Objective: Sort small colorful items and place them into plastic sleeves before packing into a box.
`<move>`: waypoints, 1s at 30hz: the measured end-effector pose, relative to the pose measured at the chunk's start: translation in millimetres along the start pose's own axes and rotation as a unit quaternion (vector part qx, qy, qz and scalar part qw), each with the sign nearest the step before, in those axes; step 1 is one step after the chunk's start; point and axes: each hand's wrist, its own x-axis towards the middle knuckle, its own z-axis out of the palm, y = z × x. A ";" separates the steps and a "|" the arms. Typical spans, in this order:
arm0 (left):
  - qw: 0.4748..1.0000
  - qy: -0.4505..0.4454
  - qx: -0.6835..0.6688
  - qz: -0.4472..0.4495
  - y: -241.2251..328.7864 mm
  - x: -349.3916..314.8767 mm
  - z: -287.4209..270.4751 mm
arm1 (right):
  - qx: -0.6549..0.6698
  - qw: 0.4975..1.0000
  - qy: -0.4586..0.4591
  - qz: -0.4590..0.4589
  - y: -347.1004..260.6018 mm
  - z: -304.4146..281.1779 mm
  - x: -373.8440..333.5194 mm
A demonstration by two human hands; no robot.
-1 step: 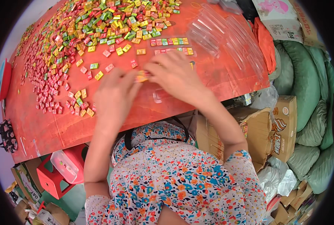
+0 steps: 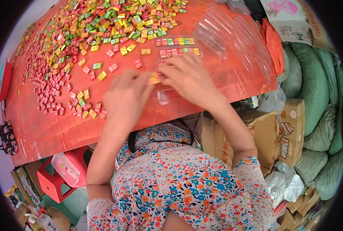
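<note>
L hand (image 2: 124, 97) blurry, held pcs (image 2: 154, 79) partly hidden by R hand (image 2: 191, 80), pile (image 2: 102, 23) cut off up top.

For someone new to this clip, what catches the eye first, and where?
First, the big heap of small, brightly coloured packs across the upper left of the red table. Then, near the centre, the left hand and right hand meet at a blurred yellow pack. Clear plastic trays lie toward the table's upper right.

Blouse (image 2: 194, 184): pale ground, scattered small flowers in orange, red, blue and yellow
Left sleeve (image 2: 99, 211), lower left: short, same print
Right sleeve (image 2: 248, 171), lower right: short, matching
Dark band (image 2: 131, 142), centre: narrow, over floral cloth (image 2: 160, 134)
Left hand (image 2: 123, 96), right hand (image 2: 190, 79): bare
</note>
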 end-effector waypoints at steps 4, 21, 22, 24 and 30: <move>0.997 -0.032 -0.060 0.045 30.1 -4.9 32.9 | -0.029 0.998 -0.033 0.038 7.1 -28.3 -48.4; 0.980 -0.083 -0.078 0.162 11.2 -50.6 46.5 | -0.026 0.994 -0.014 0.106 16.7 -14.8 -114.3; 0.973 -0.122 -0.075 0.179 14.3 -51.4 45.7 | -0.037 0.993 -0.048 0.100 12.5 -13.5 -114.7; 0.970 -0.141 -0.053 0.190 17.4 -55.2 51.8 | -0.062 0.986 -0.118 0.095 9.9 -6.3 -123.2; 0.969 -0.166 -0.048 0.178 13.6 -60.9 55.1 | -0.100 0.982 -0.129 0.093 7.8 0.9 -130.4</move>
